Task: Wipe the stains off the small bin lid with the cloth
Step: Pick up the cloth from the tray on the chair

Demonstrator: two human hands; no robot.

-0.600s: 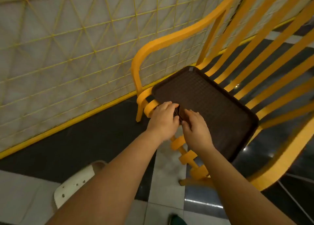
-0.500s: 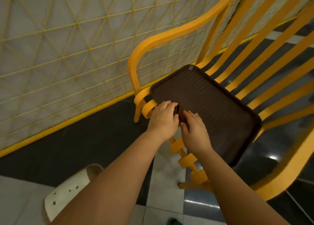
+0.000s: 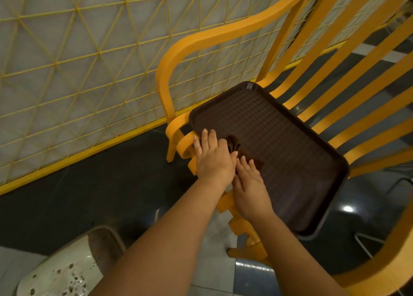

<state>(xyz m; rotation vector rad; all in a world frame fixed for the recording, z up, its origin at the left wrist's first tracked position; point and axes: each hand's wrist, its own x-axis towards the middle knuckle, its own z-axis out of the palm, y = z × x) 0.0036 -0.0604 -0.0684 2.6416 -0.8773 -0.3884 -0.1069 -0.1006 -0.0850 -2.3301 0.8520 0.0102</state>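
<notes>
A small dark brown cloth [image 3: 234, 144] lies bunched on the near left part of a brown textured tray [image 3: 290, 152]. My left hand [image 3: 212, 159] lies over the tray's left edge, fingers stretched out, thumb and forefinger touching the cloth. My right hand [image 3: 250, 188] rests just beside it, its straight fingers laid on the cloth's near end. The white bin lid [image 3: 60, 273], speckled with dark stains, sits at the bottom left on the floor, well apart from both hands.
The tray sits on the slatted seat of a yellow chair [image 3: 223, 34]. A yellow wire grid panel [image 3: 78, 60] runs along the left. Below are dark and pale glossy floor tiles [image 3: 89, 188].
Both hands' fingers, curled around the cloth before, have spread out flatter over the cloth and tray. The view has shifted slightly, showing more of the stained lid.
</notes>
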